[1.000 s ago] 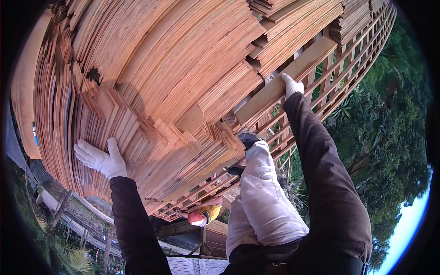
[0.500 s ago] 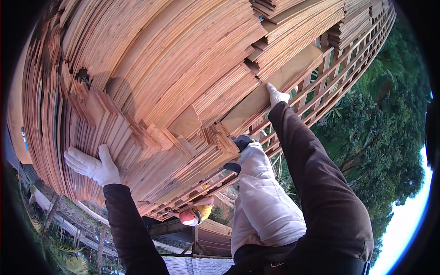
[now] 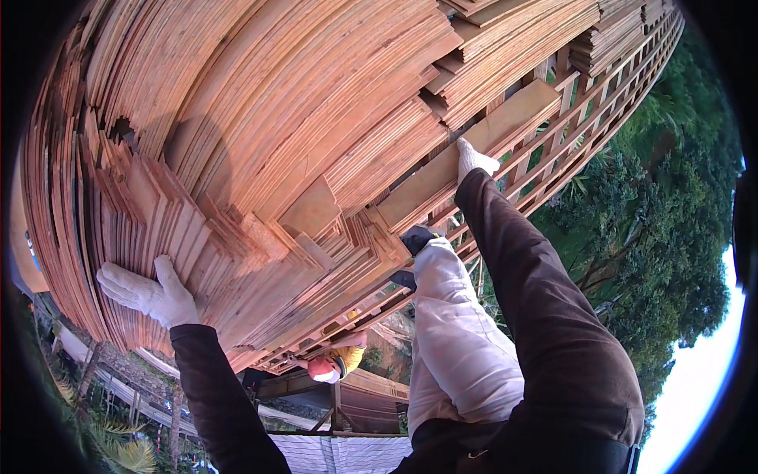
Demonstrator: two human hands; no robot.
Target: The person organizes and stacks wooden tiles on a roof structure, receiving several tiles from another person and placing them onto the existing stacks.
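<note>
Veneer sheets [image 3: 260,150]: thin reddish wood, lying stacked in overlapping layers on a slatted rack [image 3: 584,134], filling most of the view. Left hand [image 3: 150,294], white glove, is pressing flat on the ragged sheet ends at the stack's lower left, fingers [image 3: 118,284] spread apart, nothing clamped. Right hand [image 3: 474,158], also gloved, is resting on a thicker plank [image 3: 474,158] that is running along the stack's edge next to the rack; fingers are curling over it, but I cannot tell if they are gripping or just leaning.

Handling, my read: single sheets are looking light, floppy and brittle, edges already frayed and splitting, so they are likely tearing if pulled by a corner. Better taking hold along a full edge with both palms under, or lifting several at once. Plank is looking stiff and heavier.

Person's pale-trousered leg [image 3: 458,340] is standing against the rack. Another person in a red and yellow cap [image 3: 328,367] is working below. Trees [image 3: 655,237] behind.
</note>
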